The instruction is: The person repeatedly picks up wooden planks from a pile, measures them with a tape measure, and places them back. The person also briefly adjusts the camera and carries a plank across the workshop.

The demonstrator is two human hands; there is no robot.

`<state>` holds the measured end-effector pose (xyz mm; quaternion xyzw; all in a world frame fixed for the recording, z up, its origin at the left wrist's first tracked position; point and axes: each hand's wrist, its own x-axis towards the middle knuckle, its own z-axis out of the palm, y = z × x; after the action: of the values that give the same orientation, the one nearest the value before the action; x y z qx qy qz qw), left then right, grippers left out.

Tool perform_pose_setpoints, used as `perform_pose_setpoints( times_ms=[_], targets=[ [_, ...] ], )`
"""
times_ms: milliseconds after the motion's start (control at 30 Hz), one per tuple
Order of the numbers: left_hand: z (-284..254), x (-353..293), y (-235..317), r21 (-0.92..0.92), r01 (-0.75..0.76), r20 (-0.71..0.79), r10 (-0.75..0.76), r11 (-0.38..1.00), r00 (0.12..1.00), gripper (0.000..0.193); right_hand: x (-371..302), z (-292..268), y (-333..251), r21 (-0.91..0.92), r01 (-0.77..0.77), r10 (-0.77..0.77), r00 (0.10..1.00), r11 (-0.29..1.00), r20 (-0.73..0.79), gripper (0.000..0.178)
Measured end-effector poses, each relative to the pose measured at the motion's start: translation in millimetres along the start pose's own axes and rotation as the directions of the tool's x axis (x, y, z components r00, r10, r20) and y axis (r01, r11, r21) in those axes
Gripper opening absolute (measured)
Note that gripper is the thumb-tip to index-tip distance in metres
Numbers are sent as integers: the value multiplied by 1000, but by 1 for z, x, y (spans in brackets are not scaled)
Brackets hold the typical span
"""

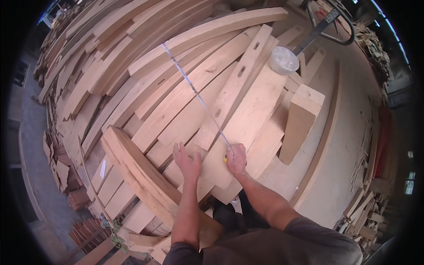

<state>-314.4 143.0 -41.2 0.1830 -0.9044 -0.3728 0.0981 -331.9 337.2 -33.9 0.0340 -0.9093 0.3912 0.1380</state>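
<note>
My right hand (236, 160) is closed round a tape measure, and only a yellow bit of its case (225, 158) shows beside the fingers. From it the pale tape blade (194, 89) runs out straight to the far left. The blade crosses several boards and its far end meets a curved timber beam (207, 32). To the left of that hand, my left hand (188, 163) is held with its fingers spread and nothing in it, over the near ends of the boards. A wide flat board (251, 115) lies just beyond my right hand.
A thick curved timber (137, 165) lies at the near left, and a tapered block (302, 121) stands to the right. A clear plastic tub (284, 60) sits on the boards. At the back right is a pallet jack handle (351, 33). Stacked beams (97, 62) fill the far left.
</note>
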Motion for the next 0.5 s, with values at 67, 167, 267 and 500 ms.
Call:
perform_pose_setpoints(
  times_ms=[67, 167, 267, 500],
  targets=[
    [23, 30, 29, 10, -103, 155, 100, 995, 983, 78, 2, -5, 2, -22, -16, 17, 999, 1000, 31, 13],
    [38, 56, 50, 75, -164, 372, 125, 984, 920, 80, 4, -8, 3, 32, -9, 9, 1000, 999, 8, 10],
    [40, 65, 52, 118, -179, 406, 117, 977, 907, 83, 2, -8, 8, 25, 49, -50, 998, 998, 32, 7],
    [-59, 150, 28, 60, -192, 439, 146, 980, 887, 88, 0, -9, 12, 29, 61, -61, 998, 998, 11, 4]
  ],
)
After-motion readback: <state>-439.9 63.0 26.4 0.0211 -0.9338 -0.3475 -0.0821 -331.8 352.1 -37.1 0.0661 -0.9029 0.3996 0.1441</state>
